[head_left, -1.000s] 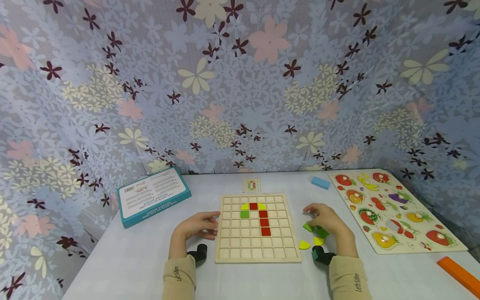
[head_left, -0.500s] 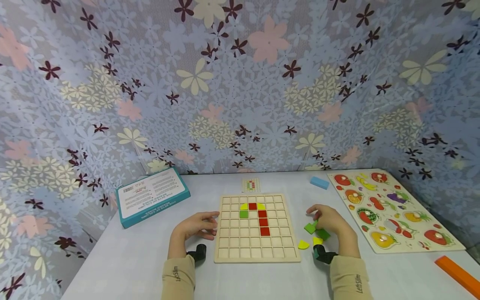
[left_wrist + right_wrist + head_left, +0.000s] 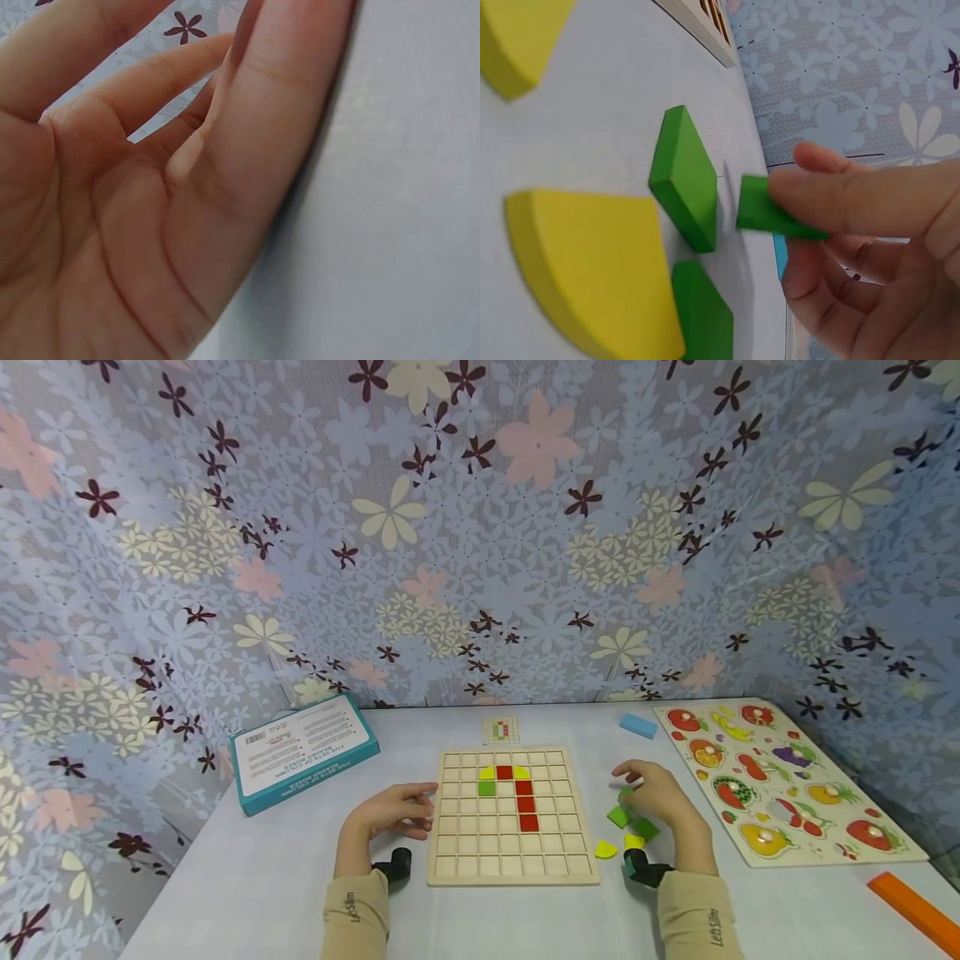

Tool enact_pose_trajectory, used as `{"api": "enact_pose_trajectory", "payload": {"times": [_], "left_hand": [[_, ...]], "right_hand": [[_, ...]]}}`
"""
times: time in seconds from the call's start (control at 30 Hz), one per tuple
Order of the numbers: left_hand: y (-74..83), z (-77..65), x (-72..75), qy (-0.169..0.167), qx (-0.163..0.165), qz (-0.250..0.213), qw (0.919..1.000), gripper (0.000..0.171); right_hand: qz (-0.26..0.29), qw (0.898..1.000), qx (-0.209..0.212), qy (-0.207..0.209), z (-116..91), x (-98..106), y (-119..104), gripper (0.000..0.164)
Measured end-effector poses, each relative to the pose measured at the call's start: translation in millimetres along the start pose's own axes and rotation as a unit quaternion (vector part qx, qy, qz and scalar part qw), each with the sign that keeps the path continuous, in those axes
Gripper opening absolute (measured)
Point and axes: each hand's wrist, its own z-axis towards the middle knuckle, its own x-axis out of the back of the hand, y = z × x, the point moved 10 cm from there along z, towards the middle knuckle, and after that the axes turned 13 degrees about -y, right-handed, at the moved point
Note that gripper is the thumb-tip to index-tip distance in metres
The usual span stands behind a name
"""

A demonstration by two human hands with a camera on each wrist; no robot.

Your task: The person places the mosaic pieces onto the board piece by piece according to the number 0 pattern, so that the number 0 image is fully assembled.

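Note:
My right hand (image 3: pixel 654 793) pinches a small green block (image 3: pixel 757 202) between thumb and fingers, just off the table in the right wrist view. Below it lie two more green blocks, one in front (image 3: pixel 690 180) and another (image 3: pixel 703 319) partly behind a yellow quarter-round block (image 3: pixel 592 262). A second yellow quarter-round block (image 3: pixel 606 849) is nearer the board's right edge. On the wooden grid board (image 3: pixel 465 843) sit several red squares (image 3: pixel 528 805), a green square (image 3: pixel 487 788) and two yellow pieces, forming a hook. My left hand (image 3: pixel 390 810) holds nothing, its fingers relaxed by the board's left edge.
Behind the board lies a small pattern card (image 3: pixel 501 730). A teal box (image 3: pixel 307 752) is at the left, a blue block (image 3: pixel 639 725) at the back right. Farther right are a fruit puzzle board (image 3: pixel 787 785) and an orange bar (image 3: pixel 911 906).
My right hand has taken one green block from the small pile and raised it slightly; the other green blocks now show more beneath it. The left hand stays where it was.

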Motion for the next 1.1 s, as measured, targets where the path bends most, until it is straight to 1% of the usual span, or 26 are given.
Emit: {"api": "enact_pose_trajectory", "payload": {"times": [0.13,0.3,0.47,0.7,0.87,1.1], "left_hand": [[0.4,-0.5,0.3,0.001,-0.001,0.000,1.0000,0.060],[-0.7,0.6,1.6,0.004,0.000,0.002,1.0000,0.061],[-1.0,0.8,1.9,0.006,0.001,0.003,1.0000,0.061],[-1.8,1.6,1.2,0.004,0.003,0.002,1.0000,0.061],[-2.0,2.5,2.0,0.007,0.002,0.007,0.9999,0.060],[-1.8,0.9,1.2,0.007,0.003,0.006,0.9999,0.060]], "right_hand": [[-0.001,1.000,-0.003,0.009,-0.1,2.2,-2.3,0.029],[-0.002,1.000,0.009,0.016,-0.6,2.8,-8.7,0.024],[-0.004,1.000,0.017,0.022,0.4,1.2,-12.3,0.021],[-0.005,1.000,0.015,0.023,2.7,-2.1,-17.9,0.017],[0.003,0.999,0.033,0.025,4.8,-3.5,-28.6,0.015],[0.016,0.998,0.054,0.021,7.0,-11.1,-47.1,0.015]]}}
